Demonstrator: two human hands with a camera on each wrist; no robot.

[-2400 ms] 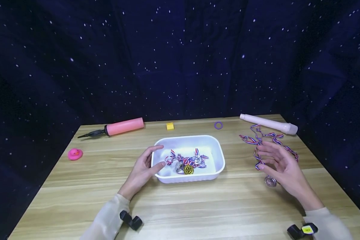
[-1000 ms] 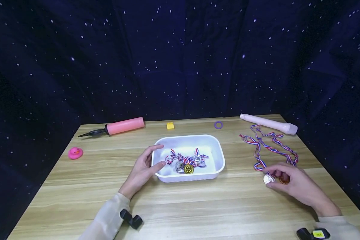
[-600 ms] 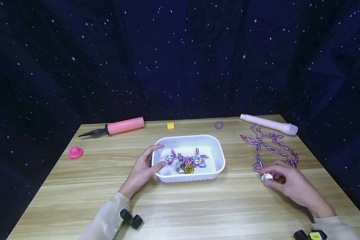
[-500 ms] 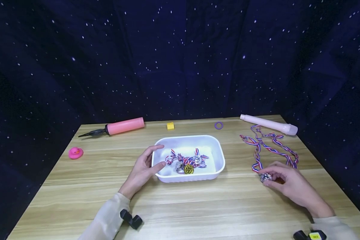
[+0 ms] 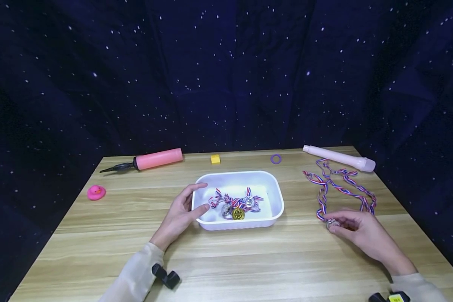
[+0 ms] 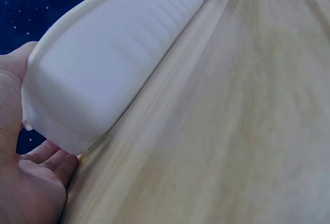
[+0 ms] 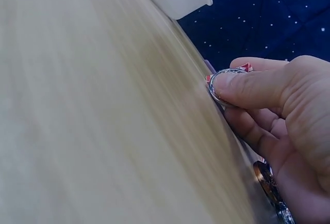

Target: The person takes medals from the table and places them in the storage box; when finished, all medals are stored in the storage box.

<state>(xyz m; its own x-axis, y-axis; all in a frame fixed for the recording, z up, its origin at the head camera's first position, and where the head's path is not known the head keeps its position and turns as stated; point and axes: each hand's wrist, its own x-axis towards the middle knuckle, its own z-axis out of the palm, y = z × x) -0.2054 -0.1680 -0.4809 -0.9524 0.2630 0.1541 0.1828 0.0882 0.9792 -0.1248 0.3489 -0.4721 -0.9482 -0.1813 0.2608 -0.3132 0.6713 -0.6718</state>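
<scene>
Tabletop, wood-grained, under tub, starry backdrop

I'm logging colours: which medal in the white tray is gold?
The gold medal is frontmost in the white tray; the silver medals lie beside and behind it.

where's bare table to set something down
Bare wood: in front of the white rectangular plastic tray; between the pink toy duck and left hand. Crowded: far right, striped fabric ribbons by the pale pink tube.
</scene>
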